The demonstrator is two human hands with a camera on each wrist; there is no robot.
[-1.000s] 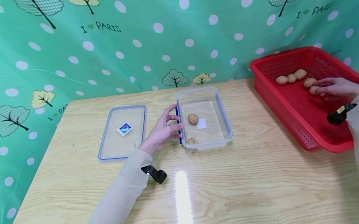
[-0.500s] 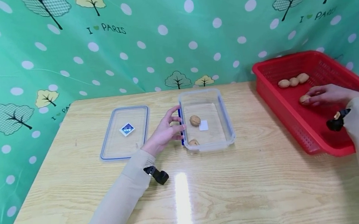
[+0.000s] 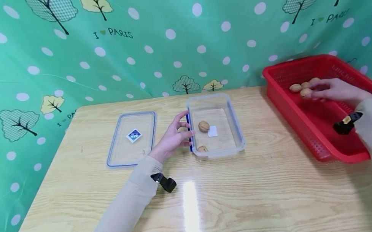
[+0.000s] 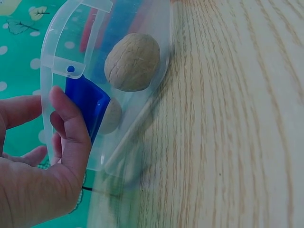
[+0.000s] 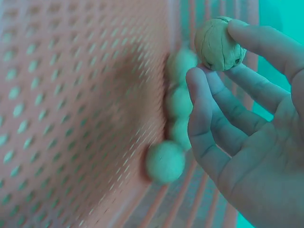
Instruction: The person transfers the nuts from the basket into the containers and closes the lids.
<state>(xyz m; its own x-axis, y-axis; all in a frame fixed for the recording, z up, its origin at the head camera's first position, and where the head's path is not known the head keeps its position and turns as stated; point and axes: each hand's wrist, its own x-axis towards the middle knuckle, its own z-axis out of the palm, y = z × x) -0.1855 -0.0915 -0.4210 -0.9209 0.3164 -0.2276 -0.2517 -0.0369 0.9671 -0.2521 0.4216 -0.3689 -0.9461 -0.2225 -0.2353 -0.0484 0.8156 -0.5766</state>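
A clear plastic food container point(image 3: 225, 148) with a blue side latch point(image 4: 90, 104) stands on the table. Inside lie two walnuts, one walnut point(image 3: 203, 126) near a white square and the other point(image 3: 202, 149) in the near left corner. My left hand point(image 3: 170, 140) holds the container's left side by the rim, its thumb and fingers about the latch. Over at the right, my right hand point(image 3: 339, 91) is inside a red basket point(image 3: 289, 117) and pinches a walnut point(image 5: 219, 45) between thumb and fingertips. Several other walnuts point(image 5: 165, 161) lie along the basket's perforated wall.
A clear lid point(image 3: 118, 154) with a blue seal and a blue-white label lies flat left of the container. Behind the wooden table point(image 3: 250, 200) hangs a green dotted cloth point(image 3: 147, 17).
My right hand has moved forward and left inside the basket with a walnut, from the middle toward the other walnuts. The left hand stays at the container; the head view shifts slightly.
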